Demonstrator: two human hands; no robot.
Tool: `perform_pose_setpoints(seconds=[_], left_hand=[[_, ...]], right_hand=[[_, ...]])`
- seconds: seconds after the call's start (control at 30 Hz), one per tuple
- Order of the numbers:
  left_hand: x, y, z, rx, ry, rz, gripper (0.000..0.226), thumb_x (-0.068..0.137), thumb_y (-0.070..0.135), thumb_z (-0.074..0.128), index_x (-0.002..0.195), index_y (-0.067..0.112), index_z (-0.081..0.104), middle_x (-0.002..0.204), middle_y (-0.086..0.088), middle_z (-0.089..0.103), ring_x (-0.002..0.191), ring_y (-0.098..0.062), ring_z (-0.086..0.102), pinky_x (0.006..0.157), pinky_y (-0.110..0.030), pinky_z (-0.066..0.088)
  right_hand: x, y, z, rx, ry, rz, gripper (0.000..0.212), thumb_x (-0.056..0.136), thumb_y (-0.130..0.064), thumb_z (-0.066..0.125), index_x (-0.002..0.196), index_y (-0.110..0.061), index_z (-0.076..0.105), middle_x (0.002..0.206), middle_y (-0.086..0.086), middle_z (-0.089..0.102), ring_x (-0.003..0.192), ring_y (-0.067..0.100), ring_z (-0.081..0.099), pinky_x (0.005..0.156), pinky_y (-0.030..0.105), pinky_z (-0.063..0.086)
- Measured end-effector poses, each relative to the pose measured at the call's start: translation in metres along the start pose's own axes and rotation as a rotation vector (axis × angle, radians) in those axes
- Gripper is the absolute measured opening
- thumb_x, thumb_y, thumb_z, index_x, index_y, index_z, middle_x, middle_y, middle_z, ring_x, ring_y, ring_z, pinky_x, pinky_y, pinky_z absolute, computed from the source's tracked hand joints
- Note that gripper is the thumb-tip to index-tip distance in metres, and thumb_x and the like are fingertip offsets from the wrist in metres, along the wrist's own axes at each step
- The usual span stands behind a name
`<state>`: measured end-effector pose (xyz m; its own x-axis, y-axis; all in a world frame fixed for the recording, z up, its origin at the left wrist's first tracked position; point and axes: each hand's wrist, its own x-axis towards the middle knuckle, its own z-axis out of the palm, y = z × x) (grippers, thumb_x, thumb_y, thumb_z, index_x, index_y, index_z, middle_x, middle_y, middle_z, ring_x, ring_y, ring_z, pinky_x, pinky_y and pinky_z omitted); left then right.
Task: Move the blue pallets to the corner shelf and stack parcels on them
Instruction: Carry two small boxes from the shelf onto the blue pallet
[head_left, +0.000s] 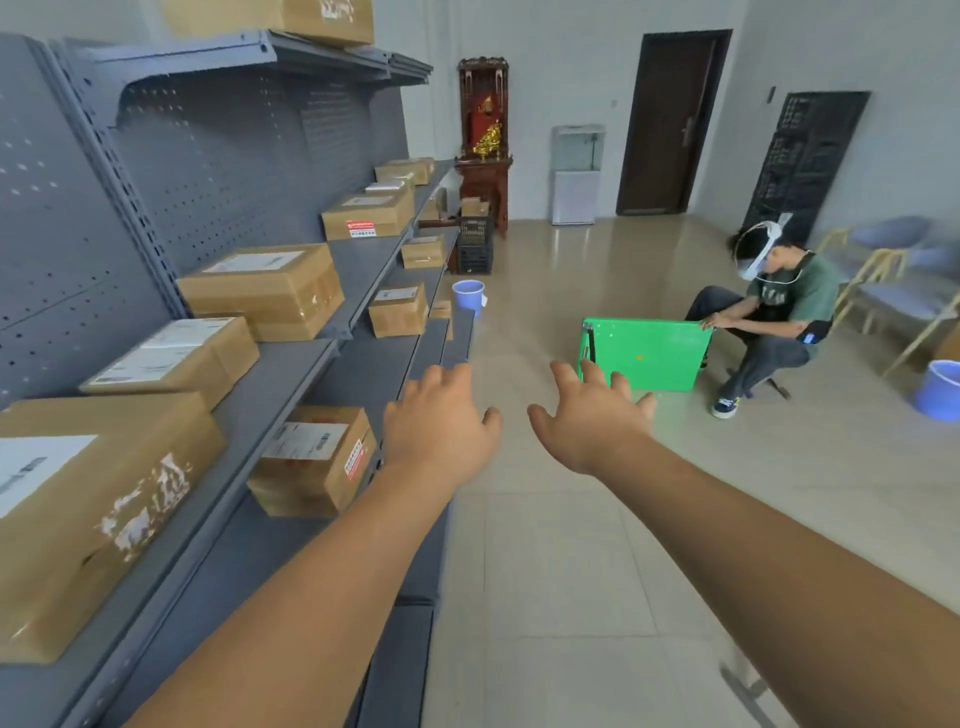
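The shelf (234, 145) is made of matt, grey-painted metal, its back panel perforated. The parcels (270, 312) are of plain brown cardboard, sealed with glossy clear tape (317, 299) and marked with white paper labels (252, 261). The floor (545, 545) is laid with smooth, glossy tiles in which light is reflected. The bucket (467, 297) is of smooth blue plastic, the crate (475, 247) of black plastic, the cabinet (483, 130) of dark polished wood.
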<state>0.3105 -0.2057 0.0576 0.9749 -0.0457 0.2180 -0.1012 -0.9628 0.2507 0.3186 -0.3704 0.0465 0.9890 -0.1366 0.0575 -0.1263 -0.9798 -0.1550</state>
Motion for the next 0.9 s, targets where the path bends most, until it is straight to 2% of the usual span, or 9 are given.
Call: perform_pose_setpoints(seconds=[0.33, 0.57, 0.9], left_hand=[[0.118, 0.023, 0.052, -0.001, -0.082, 0.098, 0.056, 0.097, 0.051, 0.050, 0.145, 0.023, 0.044, 0.143, -0.004, 0.050, 0.129, -0.030, 0.048, 0.098, -0.043, 0.040], [0.220, 0.064, 0.088, -0.013, -0.056, 0.096, 0.055, 0.096, 0.048, 0.049, 0.145, 0.024, 0.043, 0.143, -0.002, 0.049, 0.129, -0.028, 0.047, 0.098, -0.042, 0.040], [0.350, 0.110, 0.115, -0.015, 0.009, 0.013, 0.055, 0.096, 0.045, 0.051, 0.147, 0.025, 0.041, 0.145, 0.000, 0.047, 0.133, -0.025, 0.045, 0.101, -0.041, 0.038]], right_hand=[[0.102, 0.028, 0.020, 0.024, 0.013, 0.111, 0.066, 0.096, -0.062, 0.033, 0.155, -0.033, 0.022, 0.163, 0.004, 0.024, 0.146, 0.037, 0.023, 0.113, 0.068, 0.019], [0.214, 0.064, 0.026, 0.029, 0.009, 0.080, 0.069, 0.097, -0.063, 0.030, 0.157, -0.032, 0.016, 0.166, 0.005, 0.019, 0.150, 0.038, 0.019, 0.115, 0.068, 0.017], [0.367, 0.103, 0.018, 0.067, 0.007, -0.028, 0.066, 0.096, -0.060, 0.034, 0.155, -0.033, 0.019, 0.161, 0.003, 0.024, 0.146, 0.035, 0.023, 0.113, 0.067, 0.018]])
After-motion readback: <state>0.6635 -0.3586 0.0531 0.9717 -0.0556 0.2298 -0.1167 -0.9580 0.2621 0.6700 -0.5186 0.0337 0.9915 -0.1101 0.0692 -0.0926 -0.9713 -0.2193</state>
